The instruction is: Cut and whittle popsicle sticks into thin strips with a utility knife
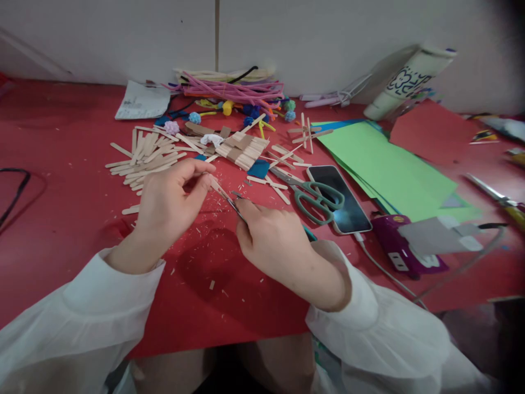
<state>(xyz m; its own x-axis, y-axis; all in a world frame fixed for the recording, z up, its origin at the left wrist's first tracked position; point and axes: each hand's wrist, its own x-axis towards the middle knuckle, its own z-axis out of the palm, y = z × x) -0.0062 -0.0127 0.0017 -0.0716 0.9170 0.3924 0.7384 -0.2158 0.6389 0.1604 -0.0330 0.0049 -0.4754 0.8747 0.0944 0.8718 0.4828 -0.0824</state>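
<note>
My left hand (170,202) is closed, its thumb and forefinger pinching the end of a narrow wooden craft stick (219,187). Against the stick's other end lies the metal blade of a pair of scissors (238,211), gripped by my right hand (276,241) close to the blades. A bit of teal handle (310,234) shows past my right wrist; the rest is hidden under the hand. Small wood shavings (212,284) are scattered on the red tabletop (184,323) below both hands.
Loose craft sticks (143,156) are piled behind my left hand. A stick panel (241,150) lies mid-table, with pipe cleaners (233,90) along the wall. To the right are green-handled scissors (318,200), a charging phone (342,200), green paper (389,158) and a purple power strip (404,249).
</note>
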